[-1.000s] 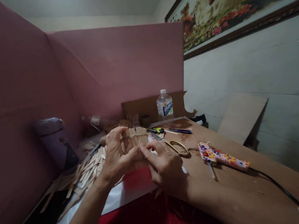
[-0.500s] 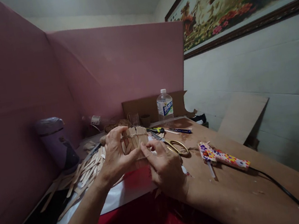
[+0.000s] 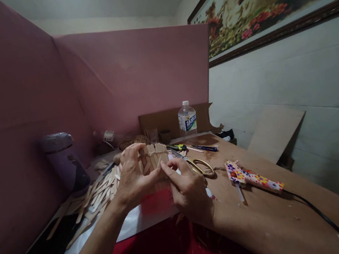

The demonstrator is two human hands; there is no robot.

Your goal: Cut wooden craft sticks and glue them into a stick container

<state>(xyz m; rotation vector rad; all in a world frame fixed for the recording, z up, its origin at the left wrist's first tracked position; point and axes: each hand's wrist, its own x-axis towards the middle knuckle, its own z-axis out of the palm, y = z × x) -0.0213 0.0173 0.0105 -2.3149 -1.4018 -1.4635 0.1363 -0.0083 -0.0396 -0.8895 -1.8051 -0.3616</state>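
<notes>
My left hand [image 3: 132, 174] is curled round a small piece built of upright wooden craft sticks [image 3: 154, 156], gripping it from the left and from behind. My right hand [image 3: 185, 185] pinches the same stick piece from the right, thumb and forefinger pressed together at its front face. A thin string runs across the sticks near their tops. Both forearms rest over the red cloth [image 3: 170, 248] at the table's near edge.
A heap of loose craft sticks [image 3: 95, 196] lies to the left. Gold-handled scissors [image 3: 198, 165] sit just right of my hands, then a patterned glue gun [image 3: 252, 178] with its black cord. A water bottle [image 3: 186, 119], pens and a purple jug [image 3: 62, 159] stand farther back.
The stick piece has stayed in both hands. My right thumb and forefinger have crept up a little along its front; the rest is unchanged.
</notes>
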